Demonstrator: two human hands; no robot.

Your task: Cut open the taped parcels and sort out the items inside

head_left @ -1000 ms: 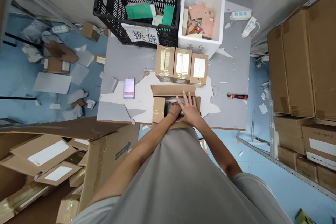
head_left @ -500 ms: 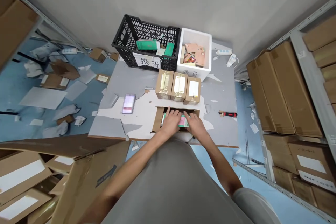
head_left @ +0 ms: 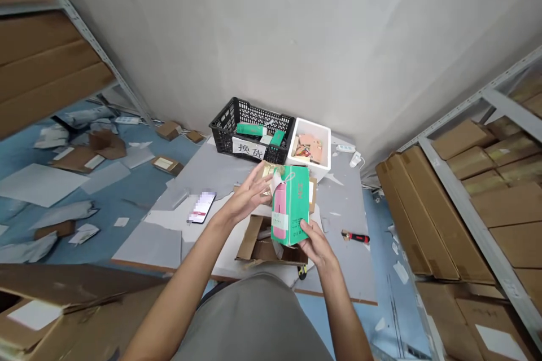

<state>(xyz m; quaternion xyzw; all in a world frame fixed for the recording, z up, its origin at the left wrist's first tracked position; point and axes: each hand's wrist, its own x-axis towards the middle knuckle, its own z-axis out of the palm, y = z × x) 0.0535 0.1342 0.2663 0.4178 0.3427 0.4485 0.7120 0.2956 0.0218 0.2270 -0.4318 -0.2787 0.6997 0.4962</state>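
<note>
Right hand [head_left: 315, 243] clamps the lower right edge of a green box [head_left: 300, 208], thumb across its face. Box is held tilted above an open carton [head_left: 249, 240] on the table [head_left: 144, 242]; pink panel on its left side, a white flap loose near the top. Left hand [head_left: 250, 194] is raised just beside that flap, fingers apart; cannot tell whether the tips touch. Carton: flaps spread, brown interior partly hidden by the box, something pale inside, too obscured to name. Behind, a black crate [head_left: 276, 156] with a paper sign on its front contains green boxes [head_left: 249, 129] and a pale piece. Touching or just beside it, a white foam box [head_left: 324, 172] holds salmon-coloured packs [head_left: 313, 148], loosely heaped. Lower left, a large carton [head_left: 114, 310] contains a smaller, white-labelled one.
</note>
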